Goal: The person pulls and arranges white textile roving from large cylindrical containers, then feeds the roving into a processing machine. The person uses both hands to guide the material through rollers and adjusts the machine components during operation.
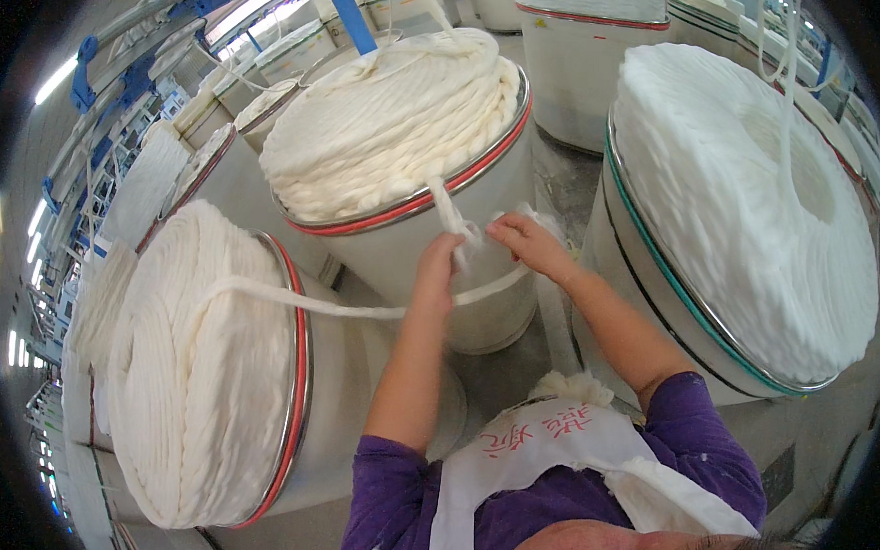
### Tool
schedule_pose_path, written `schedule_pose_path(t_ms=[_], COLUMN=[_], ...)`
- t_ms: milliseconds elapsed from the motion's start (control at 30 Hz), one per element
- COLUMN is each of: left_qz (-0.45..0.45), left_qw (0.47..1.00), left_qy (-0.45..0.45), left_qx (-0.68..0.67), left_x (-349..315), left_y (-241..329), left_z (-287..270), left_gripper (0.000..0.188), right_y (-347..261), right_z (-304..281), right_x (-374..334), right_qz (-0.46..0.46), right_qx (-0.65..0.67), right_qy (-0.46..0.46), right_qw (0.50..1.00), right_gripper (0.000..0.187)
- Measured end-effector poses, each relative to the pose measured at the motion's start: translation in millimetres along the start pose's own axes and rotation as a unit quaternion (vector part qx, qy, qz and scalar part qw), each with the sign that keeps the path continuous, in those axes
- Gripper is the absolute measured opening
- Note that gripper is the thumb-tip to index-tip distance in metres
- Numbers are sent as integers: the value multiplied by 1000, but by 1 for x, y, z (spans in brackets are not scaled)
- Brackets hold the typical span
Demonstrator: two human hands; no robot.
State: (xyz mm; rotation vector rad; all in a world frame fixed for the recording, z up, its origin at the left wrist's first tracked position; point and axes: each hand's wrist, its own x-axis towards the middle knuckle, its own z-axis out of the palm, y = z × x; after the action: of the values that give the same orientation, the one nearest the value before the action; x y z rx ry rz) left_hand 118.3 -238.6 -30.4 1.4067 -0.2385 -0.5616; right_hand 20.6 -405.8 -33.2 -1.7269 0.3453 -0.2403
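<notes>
Between thumb and fingers, my left hand [443, 259] pinches the frayed end of a cotton sliver [444, 205] that hangs over the rim of the middle can [415, 261]. Close beside it, my right hand [528, 241] is closed on a wispy sliver end, with loose fibres showing above the knuckles. A second cotton sliver [336, 308] runs from the coil on the left can [294, 396], passes behind my left forearm and rises toward my right hand. A small gap separates the two hands. Thick cream coils bulge above both red-banded can rims.
At my right stands a large green-banded can [644, 287] heaped with whiter sliver, one strand [786, 117] rising from it. More filled cans [588, 71] crowd the back. A blue post [352, 18] stands behind the middle can; pipes [126, 39] run along the upper left.
</notes>
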Motion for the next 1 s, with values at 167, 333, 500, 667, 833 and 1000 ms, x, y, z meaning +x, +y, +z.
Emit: schedule_pose_path(t_ms=[167,333,500,667,833,1000], left_qz=[20,-23,-25,-42,-51,10], left_qw=[996,991,988,972,986,996], left_qy=[-29,-109,-132,-170,-120,-75], left_qx=[82,68,-77,-156,-106,-40], left_x=[-1,-2,-7,-12,-13,-10], left_y=[3,3,3,10,18,18], left_z=[7,17,17,17,26,31], left_gripper=[28,35,43,47,51,45], right_y=[-40,-53,-18,15,21,22], right_z=[-18,-19,-7,0,4,3], right_x=[-17,-51,-66,-62,-57,-56], right_qz=[-171,-223,-166,-215,-258,-370], right_qx=[-125,-154,-175,-239,-378,-341], right_qy=[-46,-172,-159,-119,-64,49], right_qw=[976,947,957,939,887,863], right_gripper=[42,52,44,44,37,31])
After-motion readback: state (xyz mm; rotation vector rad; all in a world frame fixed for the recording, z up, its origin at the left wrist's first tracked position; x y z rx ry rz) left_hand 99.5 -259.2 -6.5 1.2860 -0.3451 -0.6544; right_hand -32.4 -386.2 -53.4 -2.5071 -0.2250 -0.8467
